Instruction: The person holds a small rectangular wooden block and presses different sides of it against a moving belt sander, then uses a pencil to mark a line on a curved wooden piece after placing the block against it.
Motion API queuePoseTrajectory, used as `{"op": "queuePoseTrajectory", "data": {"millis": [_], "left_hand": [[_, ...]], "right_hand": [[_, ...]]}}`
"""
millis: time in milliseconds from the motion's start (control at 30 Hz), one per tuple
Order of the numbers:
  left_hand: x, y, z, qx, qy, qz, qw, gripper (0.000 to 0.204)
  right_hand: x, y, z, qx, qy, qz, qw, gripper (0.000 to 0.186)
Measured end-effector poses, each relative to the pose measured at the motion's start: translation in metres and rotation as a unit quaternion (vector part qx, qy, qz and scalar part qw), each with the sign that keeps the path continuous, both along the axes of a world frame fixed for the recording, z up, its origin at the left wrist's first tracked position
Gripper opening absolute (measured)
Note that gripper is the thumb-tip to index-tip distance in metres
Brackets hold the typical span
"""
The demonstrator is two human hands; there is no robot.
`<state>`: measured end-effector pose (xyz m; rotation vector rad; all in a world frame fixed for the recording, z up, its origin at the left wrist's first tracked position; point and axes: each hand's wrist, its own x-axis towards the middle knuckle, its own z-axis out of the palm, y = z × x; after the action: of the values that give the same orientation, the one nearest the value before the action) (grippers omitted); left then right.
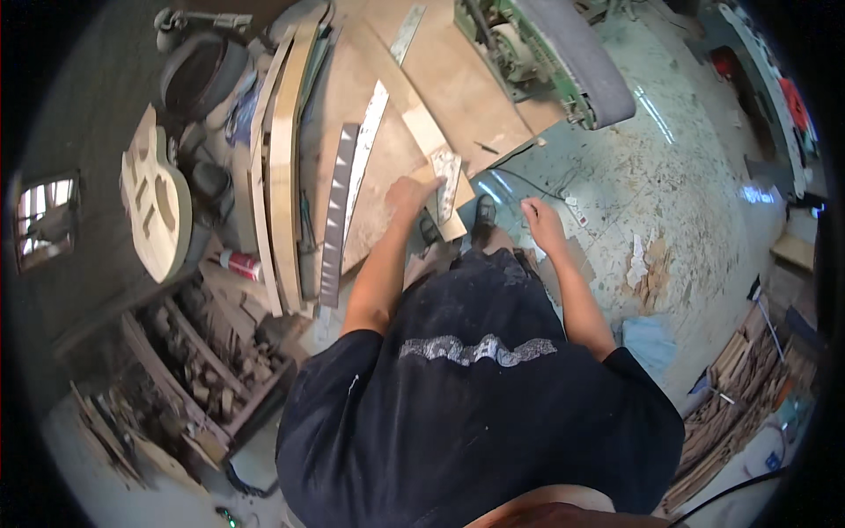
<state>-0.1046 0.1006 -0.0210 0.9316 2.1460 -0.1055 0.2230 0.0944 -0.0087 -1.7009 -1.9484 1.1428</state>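
A long pale wooden blank [425,130], shaped like a guitar neck, lies slanted across the workbench, its wider end reaching the near edge. On that end rests a whitish, speckled flat template [447,187]. My left hand [408,195] is at the blank's left side, a digit reaching onto the template's edge; its other fingers are bent and partly hidden. Over the floor to the right of the bench, my right hand [543,222] hangs in the air with fingers curled together, and nothing shows in it. A short dark pencil-like stick [486,147] lies on the bench beside the blank.
Left of my hand are a dark strip with pale triangles [338,211], a long metal ruler [365,150] and curved wooden boards [283,132]. A green belt sander [563,70] stands at the far right. A guitar body [158,202] and a scrap-filled crate [211,352] are at left.
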Motion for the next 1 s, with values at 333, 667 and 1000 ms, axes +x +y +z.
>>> {"op": "queuePoseTrajectory", "data": {"millis": [333,667,1000], "left_hand": [[0.022,-0.007,0.017,0.075,0.05,0.053,0.995,0.093],[0.033,-0.019,0.006,0.099,0.05,0.119,0.987,0.094],[0.073,-0.032,0.015,0.307,0.121,0.018,0.944,0.106]], "right_hand": [[0.014,0.023,-0.002,-0.032,0.019,0.033,0.999,0.028],[0.017,0.053,-0.002,-0.03,0.018,0.06,0.998,0.027],[0.027,0.068,-0.007,-0.042,0.006,0.073,0.996,0.03]]}}
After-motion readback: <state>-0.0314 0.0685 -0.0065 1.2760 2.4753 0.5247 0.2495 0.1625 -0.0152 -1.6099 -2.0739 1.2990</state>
